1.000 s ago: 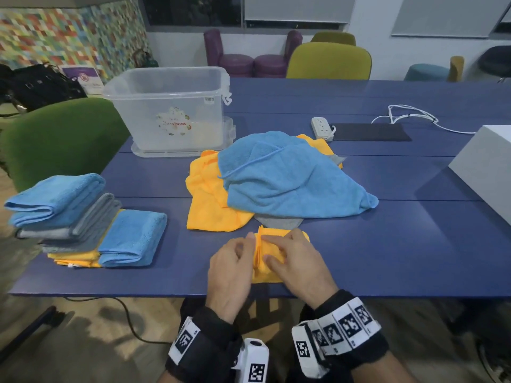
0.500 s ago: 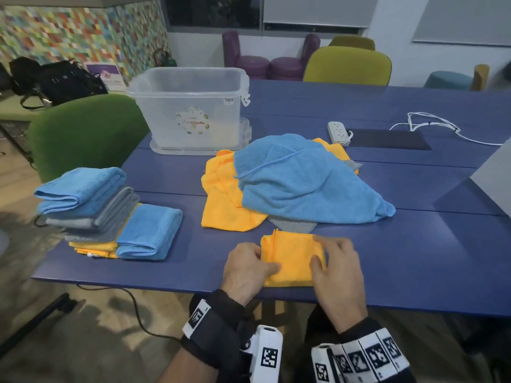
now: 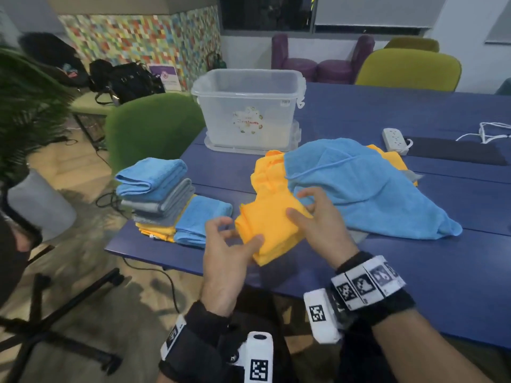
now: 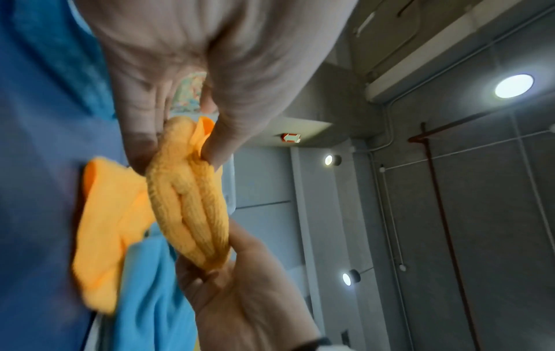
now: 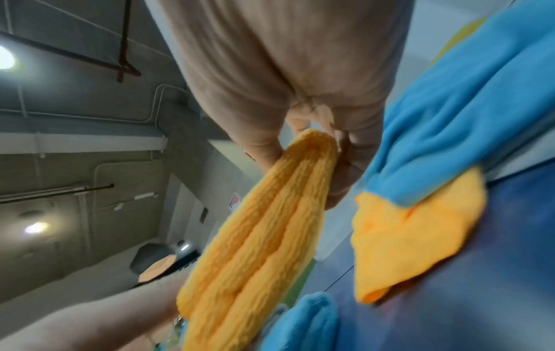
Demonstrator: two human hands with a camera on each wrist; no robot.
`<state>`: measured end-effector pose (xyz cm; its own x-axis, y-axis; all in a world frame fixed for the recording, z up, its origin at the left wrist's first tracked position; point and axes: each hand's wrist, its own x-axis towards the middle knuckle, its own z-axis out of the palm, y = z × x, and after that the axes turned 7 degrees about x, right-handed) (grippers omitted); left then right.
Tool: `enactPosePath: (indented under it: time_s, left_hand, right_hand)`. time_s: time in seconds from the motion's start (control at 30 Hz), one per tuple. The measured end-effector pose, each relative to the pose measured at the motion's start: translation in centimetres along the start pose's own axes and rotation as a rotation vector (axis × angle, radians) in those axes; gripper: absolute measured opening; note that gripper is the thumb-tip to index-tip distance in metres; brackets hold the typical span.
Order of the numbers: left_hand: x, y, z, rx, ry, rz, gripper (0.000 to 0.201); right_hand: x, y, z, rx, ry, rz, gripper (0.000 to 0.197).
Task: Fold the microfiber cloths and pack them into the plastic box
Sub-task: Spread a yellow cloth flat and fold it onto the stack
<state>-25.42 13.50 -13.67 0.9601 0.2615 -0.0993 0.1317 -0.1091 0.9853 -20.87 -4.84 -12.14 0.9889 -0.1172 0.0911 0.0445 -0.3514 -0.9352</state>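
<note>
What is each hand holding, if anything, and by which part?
Both hold the folded orange cloth: the left hand pinches its near-left end, the right hand grips the opposite end.

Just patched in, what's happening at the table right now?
A person is folding microfiber cloths. Both hands, the left hand and right hand, grip a folded yellow cloth lifted off the blue table. A stack of folded cloths sits at the table's left edge, and a loose pile topped by a blue cloth waits behind. The plastic box stands open at the far side; no cloths show in it.
</note>
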Motion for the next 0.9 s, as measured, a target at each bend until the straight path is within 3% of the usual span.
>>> enactPosePath:
  time_s: [0.13, 0.23, 0.37, 0.57, 0.77, 0.9]
  left_hand:
    - [2.1, 1.1, -4.1, 0.137, 0.172, 0.255, 0.032]
    - [4.0, 0.2, -5.9, 0.278, 0.219, 0.264, 0.019]
    - [6.5, -1.0, -6.7, 0.321, 0.285, 0.150, 0.038]
    - [7.8, -1.4, -6.0, 0.409, 0.351, 0.105, 0.048]
    - [7.3, -2.1, -5.5, 0.539, 0.366, 0.098, 0.051]
    - [6.5, -3.1, -5.0, 0.816, 0.437, 0.225, 0.048]
  right_hand:
    - [4.1, -3.8, 6.2, 0.030, -0.141, -0.119, 0.018]
    - [6.6, -4.9, 10.0, 0.061, -0.280, -0.134, 0.006]
    - [9.3, -4.6, 12.8, 0.043, -0.413, -0.017, 0.024]
    - [11.3, -2.5, 14.3, 0.087, -0.442, 0.096, 0.031]
    - [11.4, -1.6, 15.1, -0.032, -0.487, 0.054, 0.035]
    - [11.1, -0.9, 15.0, -0.124, -0.491, -0.036, 0.037]
